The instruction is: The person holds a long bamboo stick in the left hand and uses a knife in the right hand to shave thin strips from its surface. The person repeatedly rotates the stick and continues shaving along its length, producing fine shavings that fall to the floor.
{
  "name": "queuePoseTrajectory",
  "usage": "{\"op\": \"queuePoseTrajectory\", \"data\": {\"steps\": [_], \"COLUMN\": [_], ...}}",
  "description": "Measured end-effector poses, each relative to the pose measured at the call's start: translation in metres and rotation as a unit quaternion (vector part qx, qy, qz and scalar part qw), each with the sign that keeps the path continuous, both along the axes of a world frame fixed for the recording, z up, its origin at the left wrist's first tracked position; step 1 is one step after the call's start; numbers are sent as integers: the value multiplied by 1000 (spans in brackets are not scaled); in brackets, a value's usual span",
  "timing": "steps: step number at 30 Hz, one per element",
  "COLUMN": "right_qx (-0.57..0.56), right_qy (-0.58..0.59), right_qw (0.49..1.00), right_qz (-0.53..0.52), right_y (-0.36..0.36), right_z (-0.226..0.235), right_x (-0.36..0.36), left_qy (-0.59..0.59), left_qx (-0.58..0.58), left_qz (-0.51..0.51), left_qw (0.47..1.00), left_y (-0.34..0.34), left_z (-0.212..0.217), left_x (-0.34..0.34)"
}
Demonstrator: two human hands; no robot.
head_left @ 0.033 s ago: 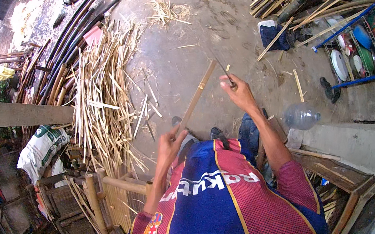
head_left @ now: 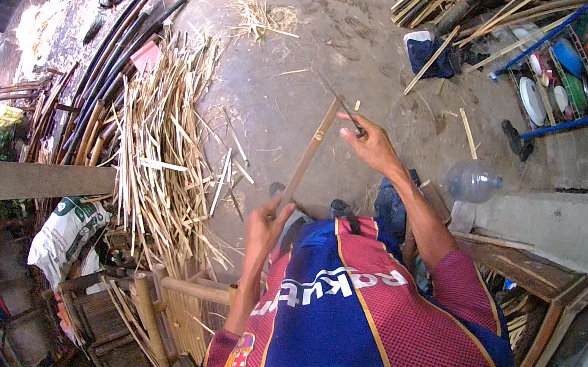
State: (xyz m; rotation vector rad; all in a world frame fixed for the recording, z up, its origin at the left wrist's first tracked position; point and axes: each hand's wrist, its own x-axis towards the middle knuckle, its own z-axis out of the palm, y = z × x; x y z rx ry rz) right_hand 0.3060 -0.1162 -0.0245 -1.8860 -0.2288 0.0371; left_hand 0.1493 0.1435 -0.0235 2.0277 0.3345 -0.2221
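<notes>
My left hand [head_left: 267,227] is closed around the lower end of a flat bamboo strip [head_left: 310,151], which slants up and away from me. A yellowish node marks the strip's upper half. In my right hand [head_left: 375,147] is the dark handle of a knife [head_left: 354,121]. Its thin blade points to the far left and crosses the strip's far tip; whether the edge touches it I cannot tell. The right index finger reaches out toward the strip. My fingers hide most of the handle.
Left of me lies a big heap of split bamboo strips [head_left: 162,140], beside long dark poles [head_left: 101,68]. A bamboo stool frame [head_left: 196,289] stands at lower left. To the right are a clear plastic bottle [head_left: 472,182], a wooden frame [head_left: 527,268] and a blue dish rack [head_left: 581,121].
My right hand and the knife have shifted slightly left, bringing the blade across the strip's far end. The strip's tip has moved slightly right, while my left hand stays nearly in place.
</notes>
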Motion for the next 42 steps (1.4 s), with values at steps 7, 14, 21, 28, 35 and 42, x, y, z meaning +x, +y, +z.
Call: {"op": "queuePoseTrajectory", "data": {"steps": [7,14,21,28,35,42], "right_qx": [-114,48,298,443,22,-242], "right_qy": [94,266,443,541,312,7], "right_qw": [980,963,843,715,949,962], "right_qz": [132,-18,-68,-4,21,130], "right_y": [-5,7,65,78,42,47], "right_z": [2,-52,-47,-18,-35,-3], "right_x": [27,2,-37,-60,-37,-24], "left_qy": [12,-327,-74,-195,-16,33], "left_qx": [134,247,-127,-216,-300,-174], "left_qz": [-68,-11,60,150,173,116], "left_qw": [989,912,987,945,938,977], "left_y": [1,-14,-54,-50,-22,-32], "left_z": [28,70,6,-28,16,30], "left_x": [17,23,54,87,78,63]}}
